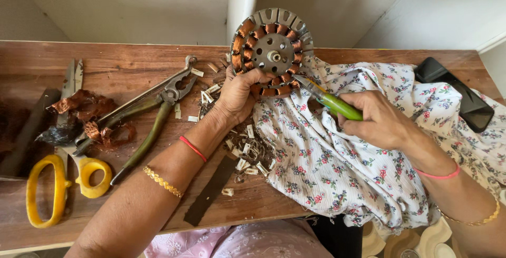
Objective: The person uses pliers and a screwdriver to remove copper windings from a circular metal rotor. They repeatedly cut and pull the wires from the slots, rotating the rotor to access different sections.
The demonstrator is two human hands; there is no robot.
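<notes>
Above the flowered cloth (337, 168), the left hand (237, 97) grips the motor core (272, 52) by its rim — likely heavy, rigid, windings fragile — while the right hand (382, 121) clasps green-handled pliers (329, 100).

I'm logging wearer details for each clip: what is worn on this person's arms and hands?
Both arms are bare, without sleeves or gloves. The left hand has a red thread band at its wrist and a gold chain bracelet further up the forearm. The right hand has a pink band and a thin gold bangle.
</notes>
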